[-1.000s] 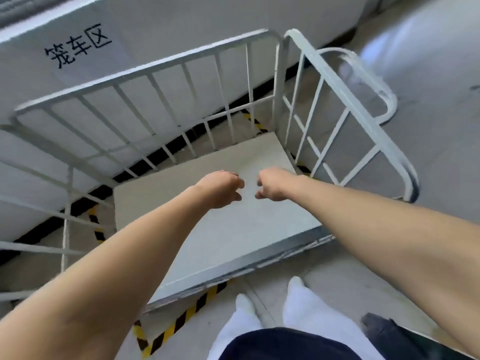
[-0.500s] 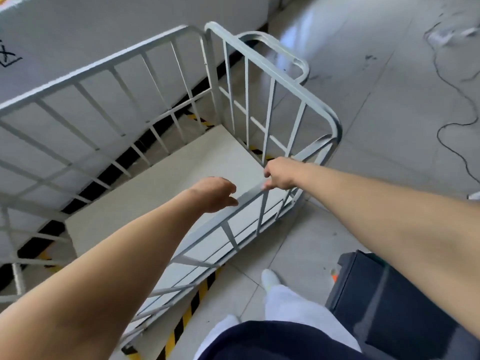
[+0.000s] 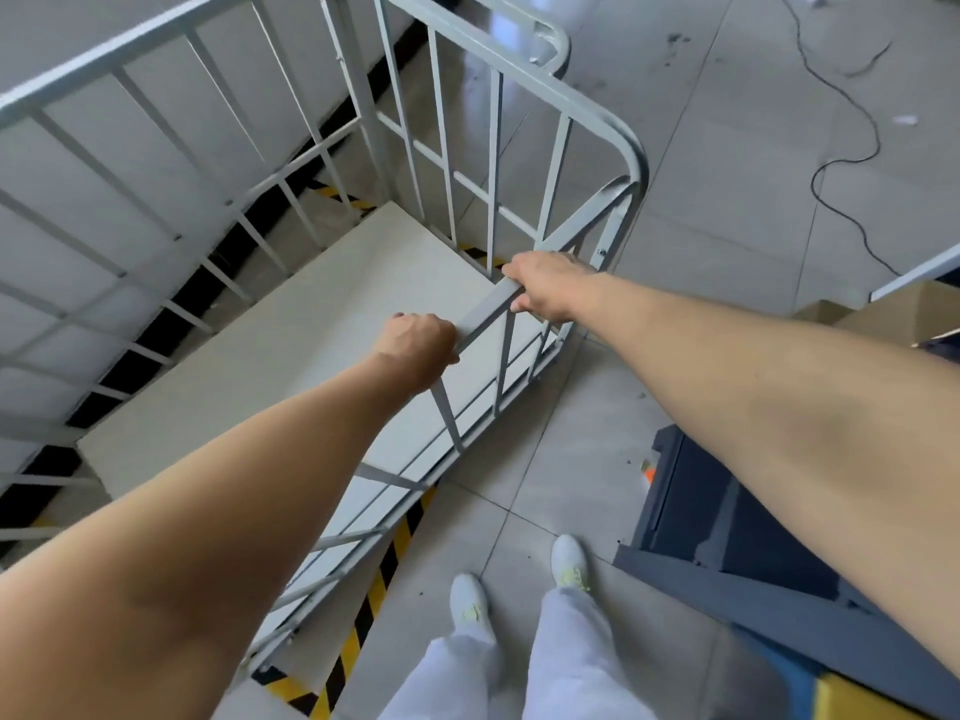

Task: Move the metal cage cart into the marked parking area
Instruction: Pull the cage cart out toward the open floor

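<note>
The white metal cage cart (image 3: 519,127) stands against the wall, its pale floor board (image 3: 291,350) bare. Yellow-and-black floor tape (image 3: 374,600) marks the parking area along the cart's near edge and shows again under its far corner. My left hand (image 3: 418,348) grips the top rail of the cart's near side panel. My right hand (image 3: 545,293) grips the same rail a little further along, near the corner post. Both arms reach out over the panel.
A dark grey crate or cart (image 3: 727,522) sits on the floor close at my right. A black cable (image 3: 852,163) snakes over the tiles at the far right. Cardboard boxes (image 3: 893,314) lie at the right edge. My feet (image 3: 519,584) stand just outside the tape.
A barred side panel now stands across the cart's near side, where it was open a second ago. Both hands, free fists then, now grip its top rail. The view has swung right.
</note>
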`<state>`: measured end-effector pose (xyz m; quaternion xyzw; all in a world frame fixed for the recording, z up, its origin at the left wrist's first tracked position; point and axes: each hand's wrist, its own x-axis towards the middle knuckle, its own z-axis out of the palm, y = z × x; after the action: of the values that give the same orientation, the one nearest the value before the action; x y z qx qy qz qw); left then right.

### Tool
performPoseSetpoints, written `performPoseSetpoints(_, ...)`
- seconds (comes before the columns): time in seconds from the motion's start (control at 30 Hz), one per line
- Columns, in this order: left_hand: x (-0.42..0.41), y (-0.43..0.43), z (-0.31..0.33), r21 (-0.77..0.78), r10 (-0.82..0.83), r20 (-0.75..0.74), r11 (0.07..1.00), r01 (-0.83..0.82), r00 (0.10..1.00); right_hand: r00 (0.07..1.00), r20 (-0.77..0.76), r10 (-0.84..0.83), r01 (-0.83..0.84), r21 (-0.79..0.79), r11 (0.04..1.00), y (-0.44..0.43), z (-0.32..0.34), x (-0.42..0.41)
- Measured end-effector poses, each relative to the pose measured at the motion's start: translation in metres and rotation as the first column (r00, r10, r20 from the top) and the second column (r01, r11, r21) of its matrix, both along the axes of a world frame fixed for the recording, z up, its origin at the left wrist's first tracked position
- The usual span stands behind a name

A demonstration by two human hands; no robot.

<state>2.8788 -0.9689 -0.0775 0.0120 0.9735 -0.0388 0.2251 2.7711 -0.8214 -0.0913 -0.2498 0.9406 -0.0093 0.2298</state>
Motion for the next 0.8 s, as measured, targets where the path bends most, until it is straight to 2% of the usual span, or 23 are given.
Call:
performPoseSetpoints(0.1,-0.006,0.003,-0.005,-0.008,0.009,-0.027,1.0,-0.01,1.0,0.998,-0.027,0.061,-0.061,0.006,0.998,0.0,-0.01,-0.006)
performPoseSetpoints(0.3,-0.012,0.007,-0.007,-0.018,0.044,-0.035,0.999,-0.044,0.998,0.995,-0.081,0.058,-0.062,-0.038,0.997,-0.001,-0.022,-0.017)
performPoseSetpoints(0.4,-0.014,0.009,-0.008,-0.01,0.074,-0.036,0.997,-0.075,0.997,0.999,-0.048,0.005,-0.009,-0.07,0.998,0.001,-0.022,-0.024)
performPoseSetpoints(0.6,-0.016,0.013,-0.01,0.005,0.125,-0.047,0.992,-0.125,0.991,1.0,0.002,0.022,-0.022,-0.116,0.993,0.006,-0.013,-0.029)
performPoseSetpoints(0.8,-0.027,0.017,-0.01,0.005,0.15,-0.066,0.989,-0.15,0.987,1.0,-0.007,-0.018,0.016,-0.144,0.989,0.005,-0.011,-0.041)
